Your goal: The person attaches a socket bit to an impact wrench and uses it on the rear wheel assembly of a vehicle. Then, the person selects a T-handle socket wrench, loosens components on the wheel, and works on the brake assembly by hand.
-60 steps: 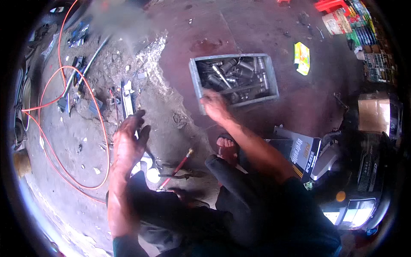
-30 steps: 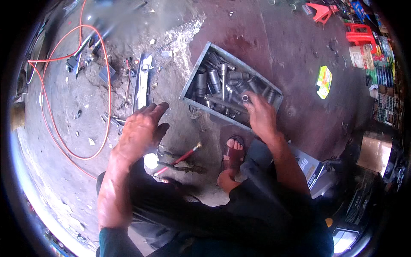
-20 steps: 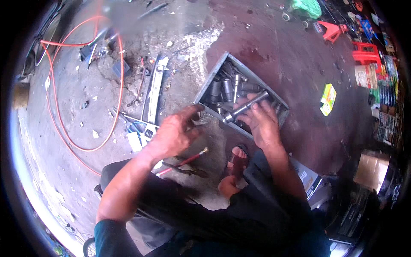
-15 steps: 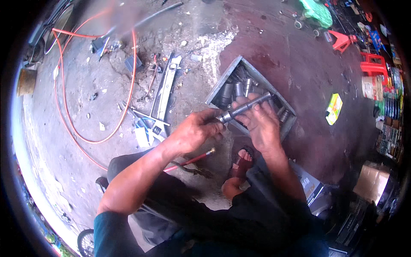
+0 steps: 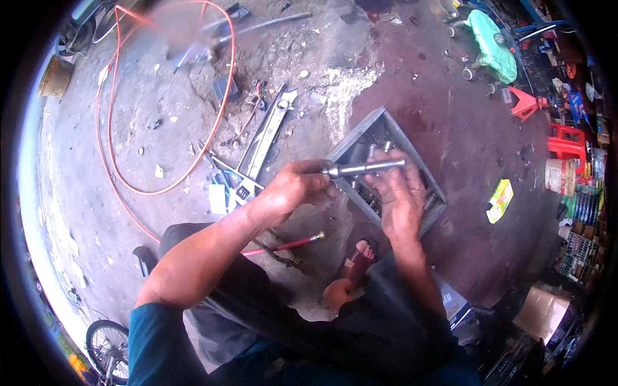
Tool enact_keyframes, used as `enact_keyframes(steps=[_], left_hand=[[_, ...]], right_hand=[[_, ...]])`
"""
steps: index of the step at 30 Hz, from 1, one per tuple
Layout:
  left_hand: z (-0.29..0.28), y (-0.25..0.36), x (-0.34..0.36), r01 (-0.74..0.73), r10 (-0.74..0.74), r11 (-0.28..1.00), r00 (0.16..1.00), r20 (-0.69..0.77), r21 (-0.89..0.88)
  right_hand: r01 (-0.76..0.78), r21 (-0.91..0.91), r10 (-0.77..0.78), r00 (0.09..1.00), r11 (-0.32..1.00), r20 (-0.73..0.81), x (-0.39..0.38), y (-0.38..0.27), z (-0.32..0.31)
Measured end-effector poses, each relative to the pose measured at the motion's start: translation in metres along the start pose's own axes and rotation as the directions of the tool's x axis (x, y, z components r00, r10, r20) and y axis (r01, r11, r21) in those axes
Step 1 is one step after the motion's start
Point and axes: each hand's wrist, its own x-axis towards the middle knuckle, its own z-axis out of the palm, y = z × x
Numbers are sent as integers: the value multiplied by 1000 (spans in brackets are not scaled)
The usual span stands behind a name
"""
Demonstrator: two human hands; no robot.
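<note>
A shiny metal socket extension bar (image 5: pixel 370 167) lies almost level in front of me. My left hand (image 5: pixel 293 192) is closed around its thicker left end, thumb and fingers hiding part of it. Over the tray, my right hand (image 5: pixel 400 201) has its fingers stretched out and somewhat blurred. The bar's free end crosses in front of those fingers; whether they touch it I cannot tell. Below the right hand, a grey metal tray (image 5: pixel 418 138) sits tilted in view on the floor, with several metal sockets (image 5: pixel 387 147) inside, partly covered by the hand.
Left of the tray lie a long flat metal tool (image 5: pixel 267 138) and an adjustable wrench (image 5: pixel 244 192). An orange hose (image 5: pixel 222 112) loops over the floor. A red hose end (image 5: pixel 299 244) is near my foot. Rightward are a yellow-green box (image 5: pixel 499 201) and red stools (image 5: pixel 566 145).
The bar has swung from a slant to nearly level. My right hand's fingers have spread and slipped lower along it. The whole view has shifted slightly.
</note>
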Motion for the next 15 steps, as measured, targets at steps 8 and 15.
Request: enact_keyframes(steps=[8,15], left_hand=[[-6,-7,3,-80,80,995,997,1,57],[-18,-19,4,-174,288,721,956,-62,670]], right_hand=[[135,-381,-83,985,915,150,-8,-10,24],[239,-543,-49,939,805,342,-11,1,44]])
